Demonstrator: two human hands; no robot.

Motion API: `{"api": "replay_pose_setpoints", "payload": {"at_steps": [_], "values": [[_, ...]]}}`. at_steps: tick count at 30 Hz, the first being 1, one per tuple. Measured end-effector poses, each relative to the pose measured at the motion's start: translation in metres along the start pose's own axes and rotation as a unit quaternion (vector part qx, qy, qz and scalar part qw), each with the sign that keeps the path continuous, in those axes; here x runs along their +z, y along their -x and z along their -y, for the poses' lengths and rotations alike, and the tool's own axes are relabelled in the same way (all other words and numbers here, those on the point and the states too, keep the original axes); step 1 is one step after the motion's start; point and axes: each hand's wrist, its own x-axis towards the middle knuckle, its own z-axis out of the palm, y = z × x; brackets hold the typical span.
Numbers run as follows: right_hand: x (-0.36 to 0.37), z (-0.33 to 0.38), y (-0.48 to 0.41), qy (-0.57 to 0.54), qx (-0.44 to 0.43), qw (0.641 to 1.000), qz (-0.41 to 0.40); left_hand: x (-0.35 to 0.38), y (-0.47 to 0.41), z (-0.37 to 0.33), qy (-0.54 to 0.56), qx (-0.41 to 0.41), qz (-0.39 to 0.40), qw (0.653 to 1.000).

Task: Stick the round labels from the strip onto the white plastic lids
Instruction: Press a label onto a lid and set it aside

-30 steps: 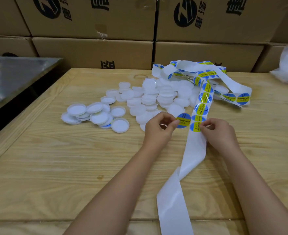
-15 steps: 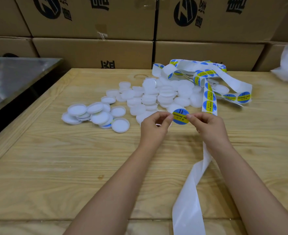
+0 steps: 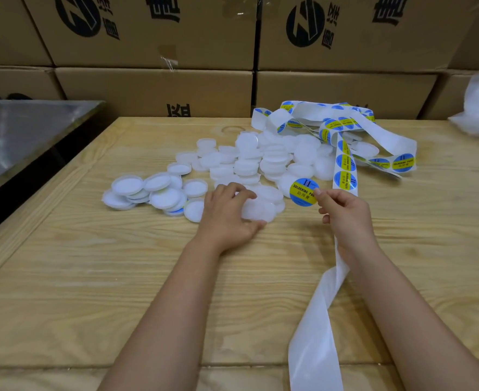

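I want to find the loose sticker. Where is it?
Head view, just right of the middle: the right hand pinches the sticker by its edge, between the pile of lids and the strip.

One wide-angle view here, worn on the head at the near edge of the wooden table (image 3: 63, 306), looking forward and down, close in so both forearms run up from the bottom edge to the left hand (image 3: 227, 215) and right hand (image 3: 348, 218) mid-frame, facing the stacked cardboard boxes (image 3: 153, 88) beyond.
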Motion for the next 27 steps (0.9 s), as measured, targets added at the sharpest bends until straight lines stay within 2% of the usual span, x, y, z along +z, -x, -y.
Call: {"api": "replay_pose_setpoints", "payload": {"at_steps": [7,11,14,17,20,23,25,27], "values": [[0.0,-0.001,0.0,0.01,-0.002,1.0,0.004,0.002,0.0,0.009,0.072,0.035,-0.017,0.997],[0.0,0.0,0.0,0.002,-0.004,1.0,0.003,-0.001,-0.002,0.002,0.105,0.06,-0.107,0.987],[0.001,0.003,0.002,-0.022,-0.016,1.0,0.012,-0.006,-0.002,-0.007,0.217,-0.004,-0.124,0.968],[0.006,0.005,0.004,-0.075,-0.022,0.996,0.044,-0.006,-0.003,-0.021,0.381,-0.111,-0.091,0.913],[0.013,0.003,0.01,-0.049,-0.019,0.995,0.08,-0.001,-0.004,-0.035,0.539,-0.18,-0.045,0.821],[0.021,-0.001,0.014,-0.011,-0.019,0.995,0.094,0.001,-0.003,-0.042,0.644,-0.202,0.011,0.738],[0.023,-0.006,0.014,-0.009,-0.019,0.997,0.077,0.0,-0.001,-0.042,0.674,-0.198,0.049,0.71],[0.022,-0.009,0.013,-0.021,-0.007,0.998,0.05,-0.002,0.0,-0.041,0.681,-0.199,0.093,0.699]]}}
